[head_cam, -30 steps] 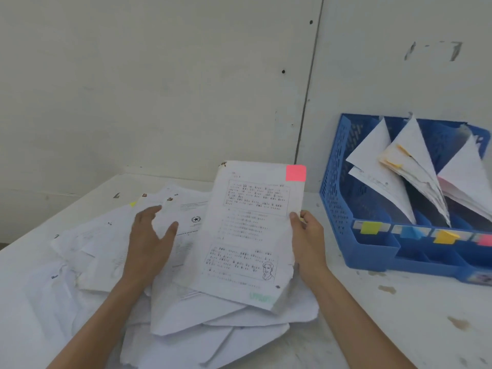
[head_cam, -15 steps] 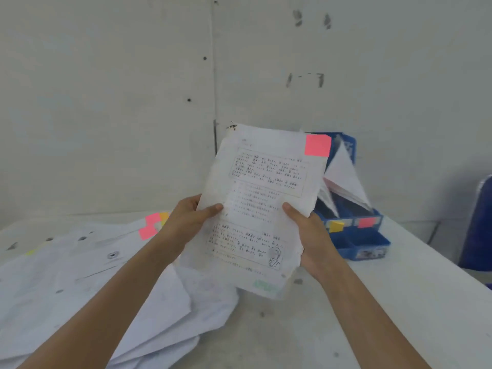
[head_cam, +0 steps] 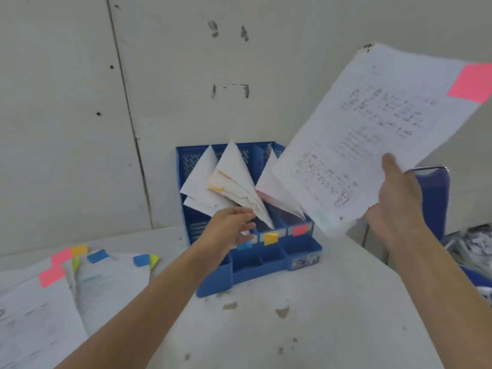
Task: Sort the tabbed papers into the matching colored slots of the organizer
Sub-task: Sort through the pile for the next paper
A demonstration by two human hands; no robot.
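Note:
My right hand (head_cam: 394,198) holds a printed paper (head_cam: 372,134) with a pink tab (head_cam: 470,82) up in the air, to the right of and above the blue organizer (head_cam: 253,259). The organizer stands against the wall and holds several leaning papers (head_cam: 234,182). Its front bears blue (head_cam: 244,245), yellow (head_cam: 271,238) and pink (head_cam: 299,230) slot labels. My left hand (head_cam: 229,230) reaches out in front of the organizer's left slots, fingers loosely spread, holding nothing. A pile of tabbed papers (head_cam: 53,288) lies on the table at the left.
The white table (head_cam: 292,328) is stained in front of the organizer. A blue chair (head_cam: 431,193) with a metal frame stands beyond the table's right edge. The wall is close behind the organizer.
My left hand has let go of the pink-tabbed paper and moved toward the organizer. My right hand has swung the paper up and to the right. The view has turned toward the organizer.

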